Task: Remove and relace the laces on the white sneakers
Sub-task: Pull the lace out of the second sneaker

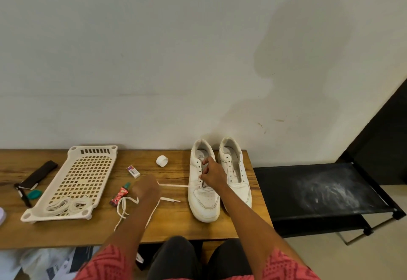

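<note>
Two white sneakers stand side by side on the wooden table, toes toward me: the left sneaker and the right sneaker, whose eyelets look bare. My right hand rests on the left sneaker's tongue, its fingers curled at the eyelets. A white lace runs from that shoe's lowest eyelets leftward to my left hand, which holds it, blurred. More loose lace loops on the table under that hand.
A perforated white plastic tray with coiled laces lies at the left. Near it sit an eraser, a small tube, a tape roll, a pen and a dark wallet. A black rack stands to the right.
</note>
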The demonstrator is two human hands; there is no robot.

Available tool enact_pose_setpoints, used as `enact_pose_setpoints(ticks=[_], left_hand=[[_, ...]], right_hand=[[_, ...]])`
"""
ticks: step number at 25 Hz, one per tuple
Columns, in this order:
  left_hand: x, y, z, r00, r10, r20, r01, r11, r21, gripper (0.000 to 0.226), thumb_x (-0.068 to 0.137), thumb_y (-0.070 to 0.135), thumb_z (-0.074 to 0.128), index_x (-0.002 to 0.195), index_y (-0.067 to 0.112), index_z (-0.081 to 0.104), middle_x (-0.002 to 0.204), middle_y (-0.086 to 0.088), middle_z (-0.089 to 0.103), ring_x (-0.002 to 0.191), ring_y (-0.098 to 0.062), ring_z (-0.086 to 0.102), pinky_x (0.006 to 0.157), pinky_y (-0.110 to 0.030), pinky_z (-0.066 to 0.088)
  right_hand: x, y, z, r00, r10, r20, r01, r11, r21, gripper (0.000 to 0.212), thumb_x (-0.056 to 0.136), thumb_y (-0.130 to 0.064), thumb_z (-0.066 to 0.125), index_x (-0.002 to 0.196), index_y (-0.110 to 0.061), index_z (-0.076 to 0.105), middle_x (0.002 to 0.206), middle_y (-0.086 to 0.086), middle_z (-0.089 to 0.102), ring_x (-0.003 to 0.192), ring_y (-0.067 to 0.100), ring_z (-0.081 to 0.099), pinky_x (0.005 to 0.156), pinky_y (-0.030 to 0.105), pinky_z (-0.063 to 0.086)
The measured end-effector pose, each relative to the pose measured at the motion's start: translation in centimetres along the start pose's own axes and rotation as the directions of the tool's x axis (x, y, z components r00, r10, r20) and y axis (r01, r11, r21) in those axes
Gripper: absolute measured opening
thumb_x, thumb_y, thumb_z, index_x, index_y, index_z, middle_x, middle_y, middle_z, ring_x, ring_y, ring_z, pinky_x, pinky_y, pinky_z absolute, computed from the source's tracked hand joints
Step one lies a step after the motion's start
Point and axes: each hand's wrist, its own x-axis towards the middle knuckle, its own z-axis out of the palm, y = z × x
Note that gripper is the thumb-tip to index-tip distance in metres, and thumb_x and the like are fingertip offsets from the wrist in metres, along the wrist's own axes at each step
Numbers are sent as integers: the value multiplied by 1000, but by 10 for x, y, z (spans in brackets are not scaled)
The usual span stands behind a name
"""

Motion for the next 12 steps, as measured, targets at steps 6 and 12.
enact_pose_setpoints(ticks=[6,12], left_hand=[[11,-3,-13,998,-51,29,52,998,-31,35,90,29,61,120,12,56,118,-6,61,110,-20,57,86,-27,48],[-14,64,-2,901,414,126,-322,835,-447,34,78,41,72,98,17,60,100,0,64,97,-18,60,74,-27,44]], right_hand=[[-3,-5,0,1000,27,13,-27,1000,11,44,78,-11,71,116,-16,49,93,5,63,94,21,61,73,31,47],[-3,-3,0,1000,16,19,-17,1000,19,43,78,-10,71,115,-14,49,82,-1,58,93,21,61,68,28,43]])
